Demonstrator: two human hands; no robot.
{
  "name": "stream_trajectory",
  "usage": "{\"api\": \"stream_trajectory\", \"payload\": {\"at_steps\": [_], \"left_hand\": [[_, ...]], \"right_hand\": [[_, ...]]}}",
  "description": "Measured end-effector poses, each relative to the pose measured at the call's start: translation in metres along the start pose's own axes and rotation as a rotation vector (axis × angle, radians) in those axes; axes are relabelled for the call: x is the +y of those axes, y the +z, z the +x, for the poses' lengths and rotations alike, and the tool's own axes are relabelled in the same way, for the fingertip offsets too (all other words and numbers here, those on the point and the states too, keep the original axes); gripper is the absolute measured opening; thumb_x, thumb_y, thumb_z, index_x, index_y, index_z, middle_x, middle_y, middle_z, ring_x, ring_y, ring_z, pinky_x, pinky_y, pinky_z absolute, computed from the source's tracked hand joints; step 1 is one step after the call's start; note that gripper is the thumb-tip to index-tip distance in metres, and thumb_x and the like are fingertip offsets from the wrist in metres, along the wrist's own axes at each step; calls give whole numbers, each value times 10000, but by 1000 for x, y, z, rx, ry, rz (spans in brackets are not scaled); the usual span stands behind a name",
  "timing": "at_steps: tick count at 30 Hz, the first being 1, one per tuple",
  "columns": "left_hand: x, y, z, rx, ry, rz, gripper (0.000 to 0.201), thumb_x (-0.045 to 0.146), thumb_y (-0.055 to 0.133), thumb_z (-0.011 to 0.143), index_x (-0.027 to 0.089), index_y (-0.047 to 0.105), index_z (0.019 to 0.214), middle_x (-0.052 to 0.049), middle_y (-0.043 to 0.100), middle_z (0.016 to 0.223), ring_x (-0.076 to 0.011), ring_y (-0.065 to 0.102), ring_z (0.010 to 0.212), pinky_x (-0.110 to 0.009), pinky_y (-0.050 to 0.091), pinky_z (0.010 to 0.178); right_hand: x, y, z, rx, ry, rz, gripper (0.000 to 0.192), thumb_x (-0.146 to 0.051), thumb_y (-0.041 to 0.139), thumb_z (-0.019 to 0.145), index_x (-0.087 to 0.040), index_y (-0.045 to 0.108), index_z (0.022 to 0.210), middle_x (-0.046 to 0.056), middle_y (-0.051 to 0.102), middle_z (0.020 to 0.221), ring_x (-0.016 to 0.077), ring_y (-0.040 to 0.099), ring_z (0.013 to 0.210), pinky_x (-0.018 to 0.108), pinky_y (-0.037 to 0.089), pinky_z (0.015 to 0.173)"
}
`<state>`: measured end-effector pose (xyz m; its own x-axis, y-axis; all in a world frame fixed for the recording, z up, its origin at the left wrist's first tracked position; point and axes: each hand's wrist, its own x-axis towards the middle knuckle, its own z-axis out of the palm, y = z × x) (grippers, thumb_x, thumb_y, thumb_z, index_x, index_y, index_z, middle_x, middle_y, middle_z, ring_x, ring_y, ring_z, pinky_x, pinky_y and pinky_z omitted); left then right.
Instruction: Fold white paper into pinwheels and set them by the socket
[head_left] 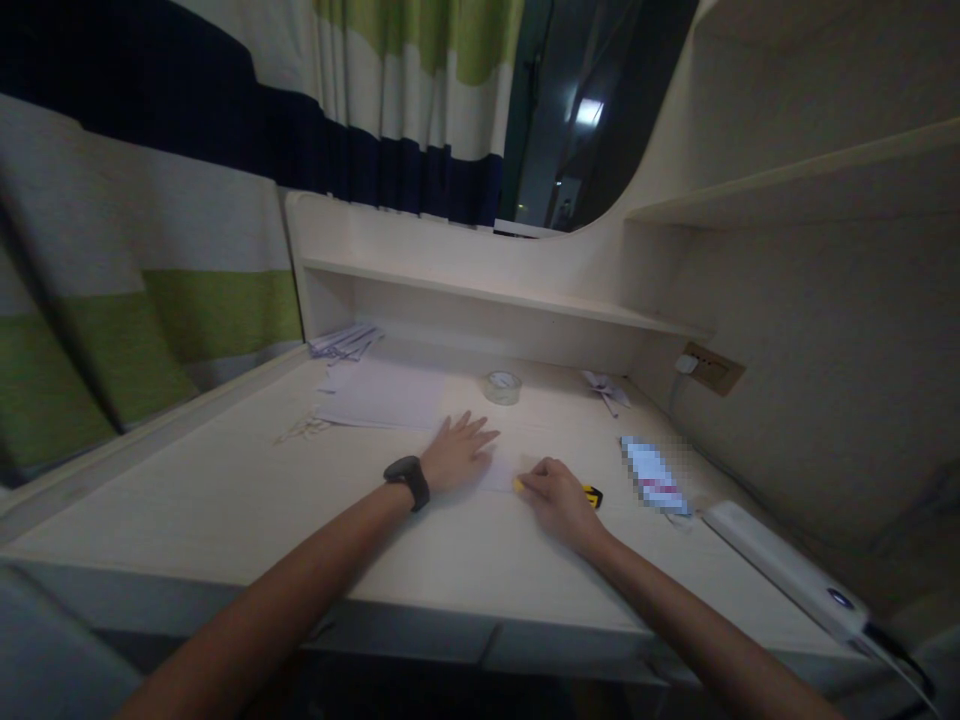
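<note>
Flat on the desk, my left hand (457, 452) has its fingers spread and presses on the left side of a small white sheet of paper (496, 474). A dark watch is on that wrist. At the paper's right edge, my right hand (559, 497) is closed around a yellow-and-black utility knife (593, 496). Its yellow front shows by the fingertips and its black-and-yellow end sticks out behind the hand; the middle is hidden, and I cannot make out a blade. Just beyond the hands stands a roll of clear tape (502, 387).
A stack of white paper (386, 390) lies back left, with rolled paper sticks (346, 342) behind it and thin sticks (304, 427) in front. A paper pinwheel-like piece (604, 390), a blurred-out phone-like item (654, 475) and a white power strip (784, 570) are on the right.
</note>
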<state>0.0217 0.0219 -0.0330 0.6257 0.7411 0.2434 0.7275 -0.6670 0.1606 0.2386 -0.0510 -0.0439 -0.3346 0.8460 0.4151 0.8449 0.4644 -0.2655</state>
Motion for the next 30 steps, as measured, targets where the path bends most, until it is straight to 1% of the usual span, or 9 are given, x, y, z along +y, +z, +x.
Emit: {"api": "stream_trajectory", "payload": {"at_steps": [2,3,7,12,17,22,30], "left_hand": [[-2,-4,-4,27,15,30,499,495,239,925,329,363,1380,-29,267,1498,-322,124,1383,-575,86,1072],[-3,-4,-6,21,12,40,497,507,227,925,348,369,1373,-17,271,1497,-324,126,1382,-582,81,1068],[-6,1,-16,-47,-47,47,519,552,166,918,390,352,1375,-8,273,1496,-337,166,1372,-605,92,1050],[-7,9,-18,-38,-51,57,542,569,143,911,387,322,1390,-9,270,1496,-337,191,1365,-601,78,1051],[-8,8,-17,-55,-54,52,551,579,134,906,392,317,1391,-4,260,1500,-336,189,1366,-596,82,1051],[-8,7,-17,-59,-50,68,552,576,135,908,384,320,1392,-5,283,1492,-333,178,1369,-579,43,1061],[-11,8,-16,-70,-23,81,560,568,129,914,361,312,1401,-26,282,1492,-334,189,1365,-563,82,1060]], "right_hand": [[0,0,0,-4,-5,-2,194,-267,543,855,-206,715,790,58,561,792,186,519,803,295,394,704],[0,0,0,-6,-9,-4,197,-271,541,857,-208,715,790,58,562,792,187,520,806,296,394,708],[2,0,0,-1,-26,-2,187,-280,544,857,-219,721,850,59,570,811,190,523,815,304,397,721],[5,2,1,5,-42,3,191,-287,545,858,-230,727,877,56,572,813,189,524,812,302,400,716],[11,4,2,-2,-76,35,187,-262,560,845,-226,724,928,58,567,822,189,525,811,301,411,717],[15,2,3,-21,-91,50,188,-235,588,824,-220,718,959,57,564,833,190,521,820,298,410,715],[16,0,5,-50,-111,68,175,-224,612,812,-215,723,947,51,550,827,179,512,815,287,397,711]]}}
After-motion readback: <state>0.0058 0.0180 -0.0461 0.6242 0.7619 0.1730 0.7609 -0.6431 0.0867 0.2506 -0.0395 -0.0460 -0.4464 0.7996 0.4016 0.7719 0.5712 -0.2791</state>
